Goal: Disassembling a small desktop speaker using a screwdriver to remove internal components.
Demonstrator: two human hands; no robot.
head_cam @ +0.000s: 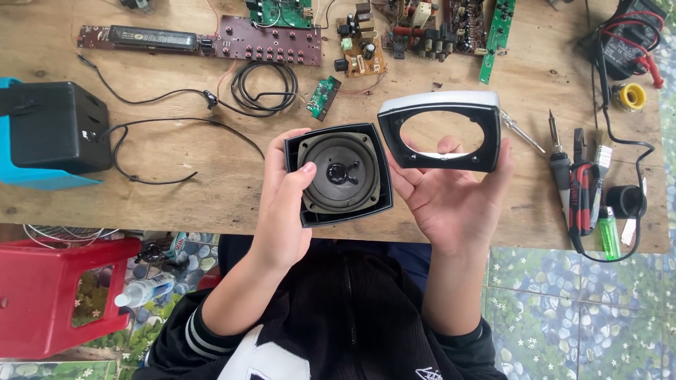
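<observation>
My left hand (285, 204) grips a square black speaker unit (339, 174) by its left edge, thumb resting on the grey cone side. The round driver faces me. My right hand (451, 193) holds a black and silver speaker frame (441, 130) with an oval opening, fingers curled behind it and one fingertip showing through the hole. The two parts are held apart, side by side, above the front edge of the wooden table (176, 190).
Circuit boards (267, 41) lie along the far table edge, with coiled black wire (264, 88). A black box (56, 127) sits left on a blue one. Soldering iron (560, 169), pliers (581, 190), green lighter (609, 232), solder spool (629, 96) right. Red stool (63, 288) below left.
</observation>
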